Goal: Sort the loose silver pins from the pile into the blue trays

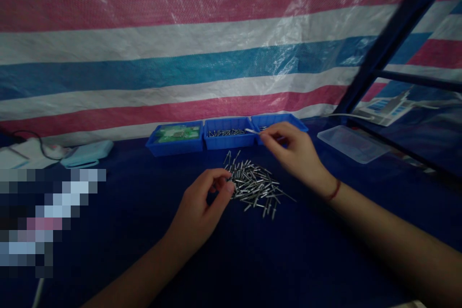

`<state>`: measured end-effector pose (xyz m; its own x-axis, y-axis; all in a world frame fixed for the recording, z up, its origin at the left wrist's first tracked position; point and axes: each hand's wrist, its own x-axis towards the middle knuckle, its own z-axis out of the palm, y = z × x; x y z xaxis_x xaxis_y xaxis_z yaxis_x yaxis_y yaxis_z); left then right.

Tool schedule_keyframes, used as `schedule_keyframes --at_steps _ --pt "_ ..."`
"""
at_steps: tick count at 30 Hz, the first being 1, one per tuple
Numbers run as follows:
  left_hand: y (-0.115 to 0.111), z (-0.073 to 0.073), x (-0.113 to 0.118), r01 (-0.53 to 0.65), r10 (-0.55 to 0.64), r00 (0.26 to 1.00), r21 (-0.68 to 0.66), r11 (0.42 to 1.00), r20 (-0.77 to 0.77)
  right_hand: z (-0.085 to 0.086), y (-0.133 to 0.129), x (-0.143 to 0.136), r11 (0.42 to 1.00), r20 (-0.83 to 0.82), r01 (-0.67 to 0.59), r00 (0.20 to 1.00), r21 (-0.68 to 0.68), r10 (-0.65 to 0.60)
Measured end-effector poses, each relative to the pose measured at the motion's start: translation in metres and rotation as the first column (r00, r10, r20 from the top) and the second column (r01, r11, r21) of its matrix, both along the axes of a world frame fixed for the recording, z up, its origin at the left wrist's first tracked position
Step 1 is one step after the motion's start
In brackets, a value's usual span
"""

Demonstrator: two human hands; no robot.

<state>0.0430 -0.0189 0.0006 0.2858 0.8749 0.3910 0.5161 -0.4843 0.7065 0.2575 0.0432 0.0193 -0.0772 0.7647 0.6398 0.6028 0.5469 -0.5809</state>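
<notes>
Right hand (299, 155): pinching one rivet (251, 131), long axis pointing left toward the middle tray (229, 142). Left hand (199, 202): at rivet pile's (256, 184) left edge, grip unclear.

A big plastic sheet (180, 67) hangs behind like a wall. It has red, white and blue stripes. It is wrinkled, and shiny spots show where light hits it. A dark blue table top (119, 231) is in front of it. On the right, a dark frame (382, 48) leans at a slant. The light is dim.
</notes>
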Motion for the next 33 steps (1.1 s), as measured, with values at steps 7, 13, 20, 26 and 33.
schedule_keyframes --at_steps 7,13,20,26,33 --pt "0.002 0.001 0.001 0.049 -0.049 0.998 -0.003 0.999 -0.045 -0.009 0.046 0.048 0.930 0.298 0.329 0.882 0.166 -0.365" --pt "0.007 -0.002 -0.004 0.031 -0.033 0.988 -0.020 0.999 -0.151 0.000 0.025 0.030 0.969 0.217 0.234 0.945 0.078 -0.246" --pt "0.008 -0.008 -0.006 0.105 -0.077 0.928 0.060 0.993 -0.365 0.009 -0.023 -0.015 0.959 0.041 -0.204 0.976 -0.196 0.216" --pt "0.009 -0.011 -0.008 0.151 -0.093 0.905 0.110 0.982 -0.414 0.011 -0.036 -0.024 0.928 0.066 -0.288 0.948 -0.237 0.312" --pt "0.009 -0.008 -0.010 0.160 -0.089 0.893 0.124 0.979 -0.441 0.007 -0.034 -0.025 0.924 0.105 -0.299 0.938 -0.240 0.331"
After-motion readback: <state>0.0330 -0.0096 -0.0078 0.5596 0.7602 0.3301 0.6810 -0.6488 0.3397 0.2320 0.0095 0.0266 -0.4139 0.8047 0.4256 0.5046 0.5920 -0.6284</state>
